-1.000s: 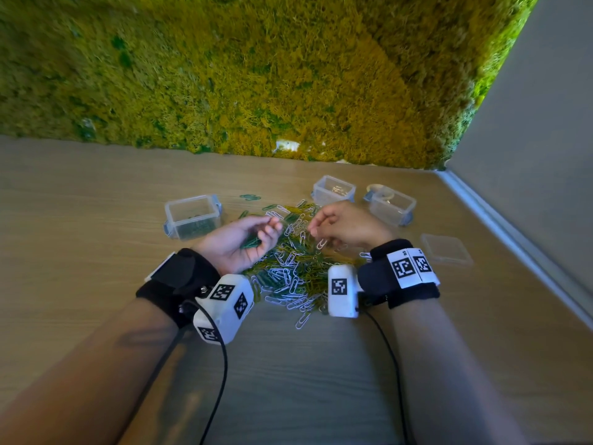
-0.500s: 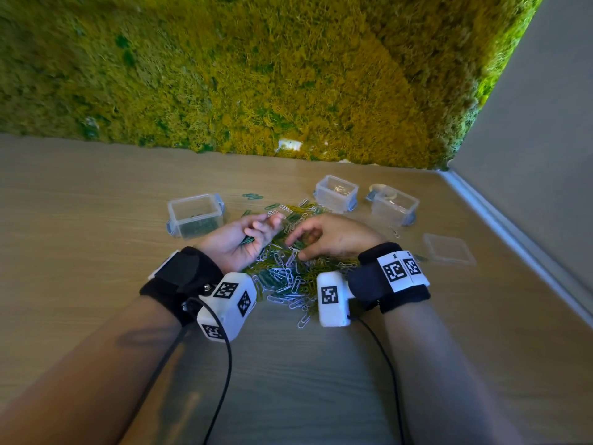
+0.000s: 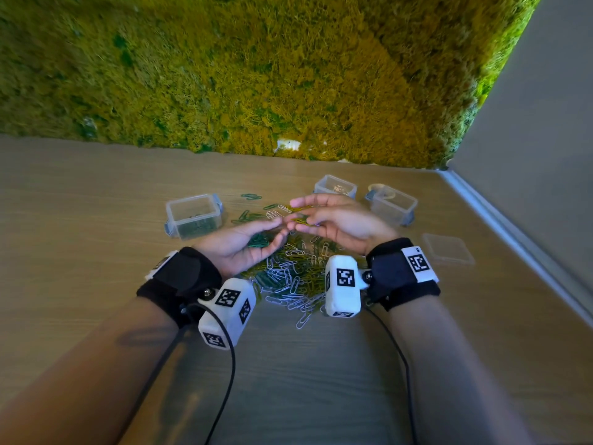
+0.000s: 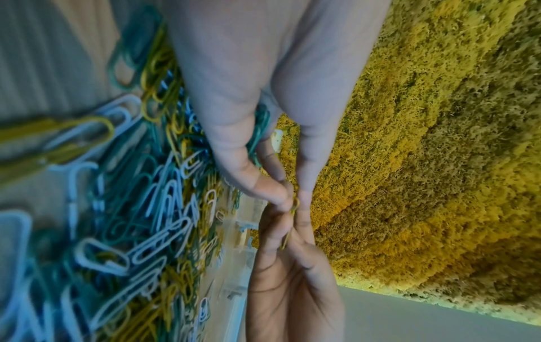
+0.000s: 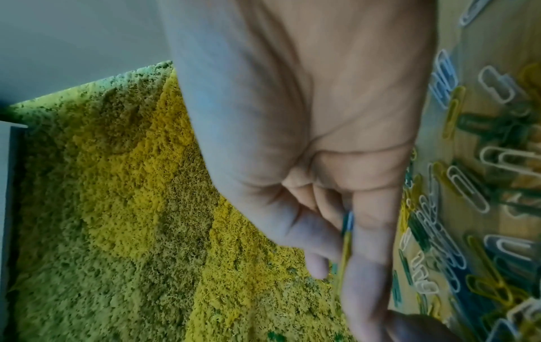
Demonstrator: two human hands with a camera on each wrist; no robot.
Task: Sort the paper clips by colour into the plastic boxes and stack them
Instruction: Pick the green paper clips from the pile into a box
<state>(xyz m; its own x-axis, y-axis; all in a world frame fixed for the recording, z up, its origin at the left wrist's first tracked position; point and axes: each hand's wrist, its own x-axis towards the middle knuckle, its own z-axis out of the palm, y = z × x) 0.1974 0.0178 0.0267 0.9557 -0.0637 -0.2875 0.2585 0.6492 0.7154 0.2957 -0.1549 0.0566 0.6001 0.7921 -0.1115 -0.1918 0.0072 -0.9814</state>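
A mixed pile of green, yellow and white paper clips (image 3: 293, 274) lies on the table between my wrists. My left hand (image 3: 281, 227) is palm up over the pile, with a bunch of green clips (image 3: 258, 242) cupped in it. In the left wrist view its thumb and forefinger pinch one yellow clip (image 4: 294, 204). My right hand (image 3: 298, 213) meets it fingertip to fingertip and holds yellow clips (image 5: 346, 245) between thumb and fingers. One clear plastic box (image 3: 194, 215) with green clips stands at the left. Two more boxes (image 3: 335, 186) (image 3: 393, 203) stand behind my right hand.
A clear lid (image 3: 447, 248) lies flat to the right of my right wrist. A few loose green clips (image 3: 252, 196) lie behind the pile. A moss wall (image 3: 256, 75) closes the table's far edge and a grey wall (image 3: 529, 155) its right side.
My right hand has risen off the pile with yellow clips and met my left fingertips. My left hand has turned more palm up, showing the green clips.
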